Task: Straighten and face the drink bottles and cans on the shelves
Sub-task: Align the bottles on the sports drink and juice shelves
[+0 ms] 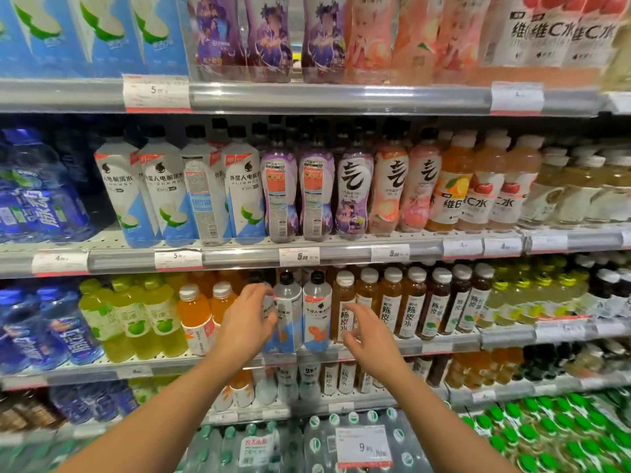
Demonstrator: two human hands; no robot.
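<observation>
Two bare forearms reaching up from the bottom edge toward a shop shelf [444,341] of drinks. Left hand [247,322] curled round a white-and-blue bottle with an orange picture [271,314], fingers wrapped over its shoulder and label, at the front edge of that shelf near the middle. Just beside it to the right, two matching black-capped bottles [302,310], upright, the right one with its label facing out. Right hand [367,331] held in front of the brown tea bottles [406,308], fingers loosely curled and spread, gripping nothing; touching the nearest bottle or not, cannot tell. Left of the gripped bottle, orange drinks with white caps [198,315], then green apple drinks [133,319], then blue bottles [41,329] toward the left end of the shelf. One shelf up, white-and-blue coconut bottles [150,192] along the front edge, one of them [202,196] turned with its back label and barcode outward; next, purple bottles [297,196], two showing back labels, then pink peach bottles [406,189] and orange-tinted vitamin drinks [478,186]. Price tags [298,257] clipped along the shelf rails. On the top shelf, blue cartons [102,32] at the left end. Down at the bottom edge, shrink-wrapped packs of green-capped water [341,442] with a price card [363,445] on the front.
</observation>
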